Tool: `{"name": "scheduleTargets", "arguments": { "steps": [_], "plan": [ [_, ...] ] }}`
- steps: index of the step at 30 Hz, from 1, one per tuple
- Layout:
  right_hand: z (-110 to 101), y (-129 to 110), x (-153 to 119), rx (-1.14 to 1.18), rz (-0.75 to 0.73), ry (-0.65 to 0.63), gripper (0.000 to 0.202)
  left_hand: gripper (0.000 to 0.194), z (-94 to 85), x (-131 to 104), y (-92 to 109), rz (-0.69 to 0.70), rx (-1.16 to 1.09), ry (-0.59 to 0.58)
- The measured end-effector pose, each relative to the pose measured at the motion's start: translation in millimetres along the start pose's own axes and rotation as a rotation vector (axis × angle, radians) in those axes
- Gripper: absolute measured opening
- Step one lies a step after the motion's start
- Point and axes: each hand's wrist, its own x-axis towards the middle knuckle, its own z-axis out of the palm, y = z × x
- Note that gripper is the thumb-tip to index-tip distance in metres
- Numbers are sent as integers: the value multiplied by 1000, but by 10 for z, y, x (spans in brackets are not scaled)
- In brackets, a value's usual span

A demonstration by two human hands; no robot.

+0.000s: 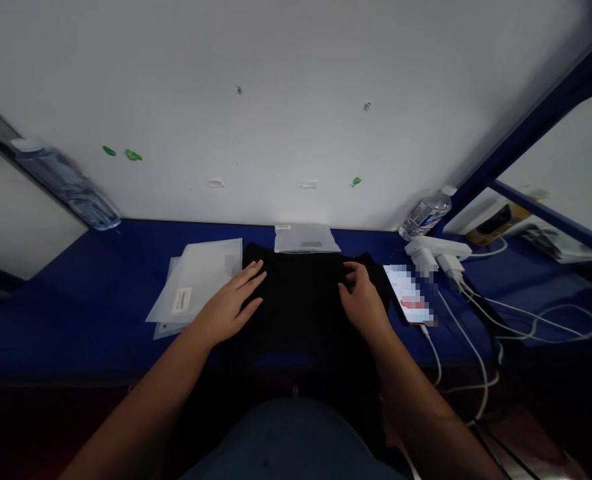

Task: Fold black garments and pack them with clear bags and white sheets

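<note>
Resting on a black garment (301, 307), both hands are well apart, palms down. It lies dark and mostly flat on the blue table (101, 287), centered, running to the near edge; fold details too dark to tell.

Left hand (233, 307): fingers extended and slightly spread over the garment's left side, thumb pointing right, nothing gripped. Right hand (363, 300): on the garment's right side, fingers loosely bent, gap visible between thumb and index finger, no clear grip on the fabric.

Left of garment: frosted plastic bags (206, 267), overlapping, with a white barcode label (182, 300) on the top one; left wrist is just beside them. Another frosted bag (306, 238) sits at the garment's far edge, near the white wall (296, 133).

Right of garment: smartphone (409, 295), screen lit, content pixelated, white charging cable (432, 353) in its near end. Beyond it, white power strip (443, 247) with charger plugs (450, 262) in it, and a clear water bottle (429, 212) with a white cap just behind. Second, larger-looking bottle (66, 183) at far left. Green scraps (133, 155) stuck on the wall.
</note>
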Motion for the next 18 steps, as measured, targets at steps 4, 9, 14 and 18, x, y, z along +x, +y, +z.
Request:
{"name": "scheduleTargets", "arguments": {
  "steps": [4, 9, 14, 18],
  "plan": [
    [-255, 265, 51, -20, 26, 38, 47, 54, 20, 15, -20, 22, 6, 20],
    [-429, 517, 43, -26, 131, 91, 59, 43, 62, 47, -82, 39, 27, -35],
    [-354, 357, 56, -17, 39, 202, 61, 41, 47, 44, -60, 42, 15, -32],
    [-235, -77, 131, -57, -231, 320, 59, 41, 44, 37, -58, 46, 10, -19]
  ]
}}
